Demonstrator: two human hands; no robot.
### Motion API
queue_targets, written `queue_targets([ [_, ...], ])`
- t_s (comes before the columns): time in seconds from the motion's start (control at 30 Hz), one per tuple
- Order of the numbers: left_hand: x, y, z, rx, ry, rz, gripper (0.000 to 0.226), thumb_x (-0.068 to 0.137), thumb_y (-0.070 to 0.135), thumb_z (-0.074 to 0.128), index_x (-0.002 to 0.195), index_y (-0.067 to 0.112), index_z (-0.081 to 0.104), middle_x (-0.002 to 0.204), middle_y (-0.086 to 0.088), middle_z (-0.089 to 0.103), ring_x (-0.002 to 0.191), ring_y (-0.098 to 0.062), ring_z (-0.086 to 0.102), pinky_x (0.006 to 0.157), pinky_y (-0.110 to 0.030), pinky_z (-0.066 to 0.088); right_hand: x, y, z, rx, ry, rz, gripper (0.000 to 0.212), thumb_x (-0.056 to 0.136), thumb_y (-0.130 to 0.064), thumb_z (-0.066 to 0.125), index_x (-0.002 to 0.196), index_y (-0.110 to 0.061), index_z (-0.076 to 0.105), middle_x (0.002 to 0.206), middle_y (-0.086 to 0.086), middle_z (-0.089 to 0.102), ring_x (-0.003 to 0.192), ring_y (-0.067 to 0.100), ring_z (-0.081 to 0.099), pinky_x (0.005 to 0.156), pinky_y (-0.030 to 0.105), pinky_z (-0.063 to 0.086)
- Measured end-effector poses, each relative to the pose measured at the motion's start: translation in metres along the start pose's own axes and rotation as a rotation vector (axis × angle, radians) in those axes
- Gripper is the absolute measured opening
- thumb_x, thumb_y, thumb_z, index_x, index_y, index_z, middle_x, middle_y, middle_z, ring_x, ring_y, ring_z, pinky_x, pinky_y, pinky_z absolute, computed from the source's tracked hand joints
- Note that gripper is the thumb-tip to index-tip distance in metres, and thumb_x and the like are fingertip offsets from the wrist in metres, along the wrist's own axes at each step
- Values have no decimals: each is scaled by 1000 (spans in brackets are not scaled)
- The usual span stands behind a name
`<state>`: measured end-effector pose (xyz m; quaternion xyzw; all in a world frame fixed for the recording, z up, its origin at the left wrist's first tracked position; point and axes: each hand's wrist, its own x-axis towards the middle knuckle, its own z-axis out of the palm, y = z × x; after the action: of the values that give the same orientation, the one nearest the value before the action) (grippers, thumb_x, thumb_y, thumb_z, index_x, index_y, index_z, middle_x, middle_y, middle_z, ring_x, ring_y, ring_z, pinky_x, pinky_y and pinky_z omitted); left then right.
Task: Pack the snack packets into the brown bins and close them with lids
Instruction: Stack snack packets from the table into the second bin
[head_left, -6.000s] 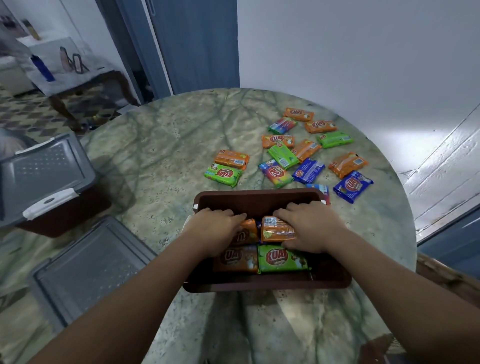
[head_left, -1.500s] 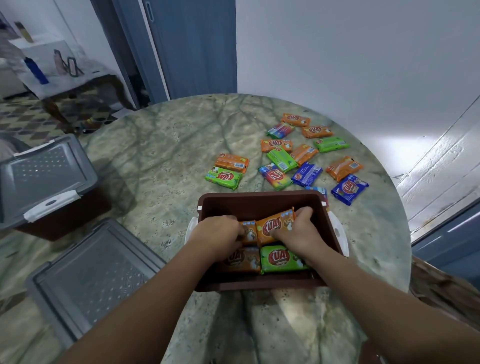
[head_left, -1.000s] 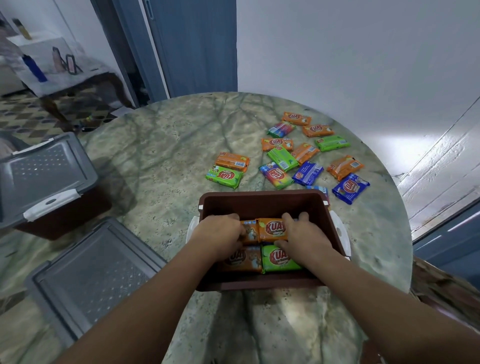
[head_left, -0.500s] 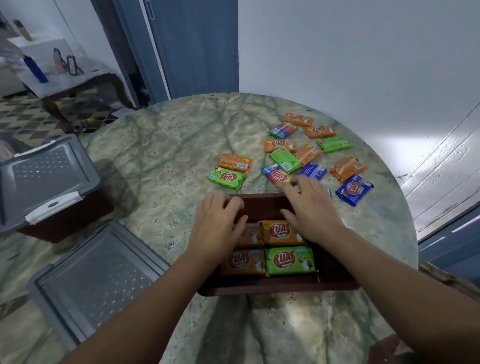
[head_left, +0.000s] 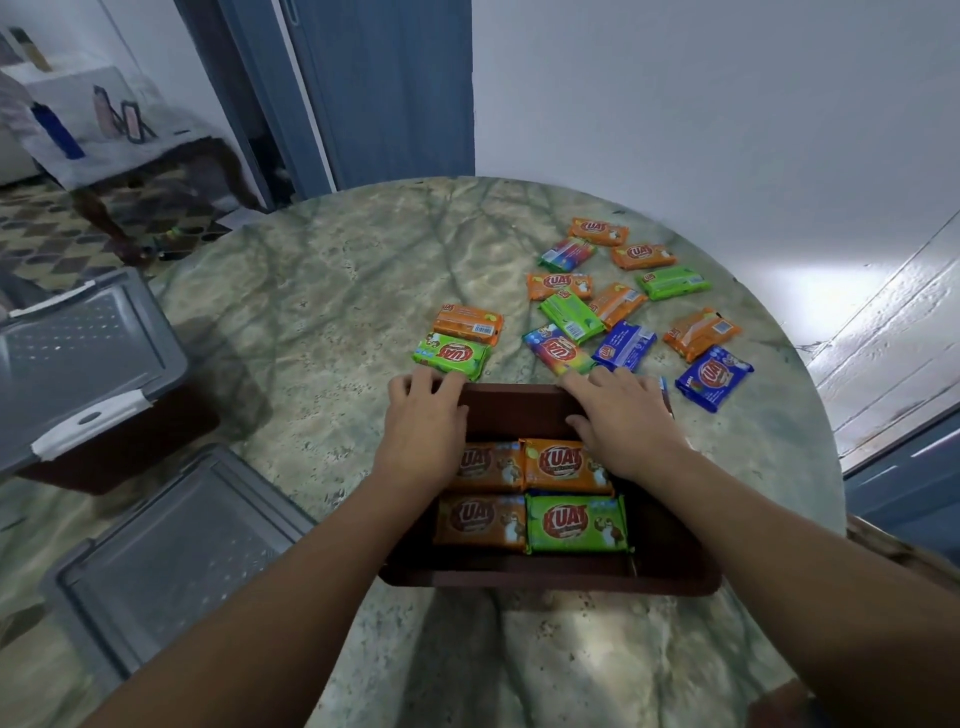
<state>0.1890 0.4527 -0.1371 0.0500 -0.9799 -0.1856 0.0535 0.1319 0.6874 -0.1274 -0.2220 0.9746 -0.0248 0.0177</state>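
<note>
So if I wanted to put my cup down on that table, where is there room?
Bare marble table lies between the loose grey lid and the brown bin, stretching to the far edge. The near edge before the bin is free too. Right of centre, loose snack packets crowd it.

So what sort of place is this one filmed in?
Most likely a home, not a workplace: a round marble-look table against a plain wall, a blue door, and a patterned tile floor under a side table with bottles.

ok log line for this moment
left hand on far rim of brown bin | right hand on far rim | four packets inside | lid off
</note>
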Motion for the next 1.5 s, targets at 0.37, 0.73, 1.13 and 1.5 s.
queue_targets([
  [0.37, 99, 21, -29, 57, -129, -8, 29, 99, 38, 49, 79, 21, 60, 74, 0, 58, 72, -25, 57, 57, -32, 35, 65, -1, -25, 389, -165, 212, 50, 106, -57, 31, 117, -22, 66, 120, 10, 66, 116, 32, 58, 94, 42, 48],
  [0.73, 161, -14, 23, 385, -563, 72, 48, 95, 19, 62, 140, 11, 51, 139, -17, 52, 121, -33, 56, 95, -38, 48, 148, 24, 22, 74, -415, 166, 62, 96, -54, 55, 148, -21, 46, 147, 20, 44, 133, 41, 45, 109, 46, 41],
  [1.13, 174, -4, 32, 268, -532, 76, 59, 90, 21, 74, 144, 12, 52, 141, -14, 56, 125, -31, 55, 95, -35, 46, 148, 22, 31, 128, -312, 96, 29, 88, -50, 69, 93, -21, 68, 109, 7, 61, 103, 29, 62, 80, 35, 51],
  [1.5, 174, -14, 47, 374, -525, 91, 70, 76, 29, 86, 137, 21, 54, 137, -10, 52, 125, -30, 48, 101, -43, 45, 147, 22, 45, 196, -340, 185, 68, 84, -18, 78, 134, -22, 31, 135, 26, 43, 121, 46, 48, 88, 44, 46],
])
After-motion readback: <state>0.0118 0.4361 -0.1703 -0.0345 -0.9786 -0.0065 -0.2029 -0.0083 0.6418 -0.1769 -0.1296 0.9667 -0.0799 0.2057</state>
